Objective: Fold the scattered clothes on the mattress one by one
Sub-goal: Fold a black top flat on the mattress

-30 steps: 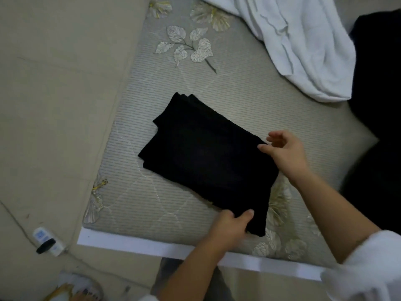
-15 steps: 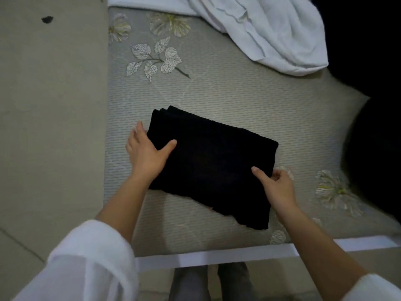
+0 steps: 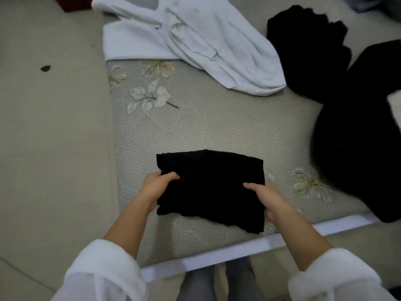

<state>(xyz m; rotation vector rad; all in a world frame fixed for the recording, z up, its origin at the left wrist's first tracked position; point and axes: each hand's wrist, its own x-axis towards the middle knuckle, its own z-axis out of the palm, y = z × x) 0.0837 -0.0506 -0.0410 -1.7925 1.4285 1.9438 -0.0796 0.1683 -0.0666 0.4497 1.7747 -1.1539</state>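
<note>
Here's the floral mattress (image 3: 217, 131), filling the middle of the view, with bare floor (image 3: 54, 148) off to its left. Biggest thing on it: a dark sprawl of black clothes (image 3: 358, 148) along the right side, and a second black heap (image 3: 308, 51) at the far right. That makes two dark masses, though how many garments are in them I can't tell. Across the far end lies one white garment (image 3: 195, 44), rumpled and clearly not yet folded.

Now to the action. One folded black garment (image 3: 212, 187) sits near the front edge of the mattress, a neat thick rectangle. Whether it's lifted clear of the surface or resting there, I can't say. Both hands are on it. The left hand (image 3: 156, 187) grips the left edge, thumb on top and fingers (image 3: 154, 175) curled round and under. The right hand (image 3: 267, 198) clamps the right edge the same way, thumb over the top, the rest hidden beneath the cloth. Two hands, two white sleeves, one bundle.

By my reading, this piece is folded and it's ready to be set aside. The next move calls for carrying it level so the layers don't slide apart, parking it on a free patch, then reaching for the white garment or one of the black ones. Plenty left to do.
</note>
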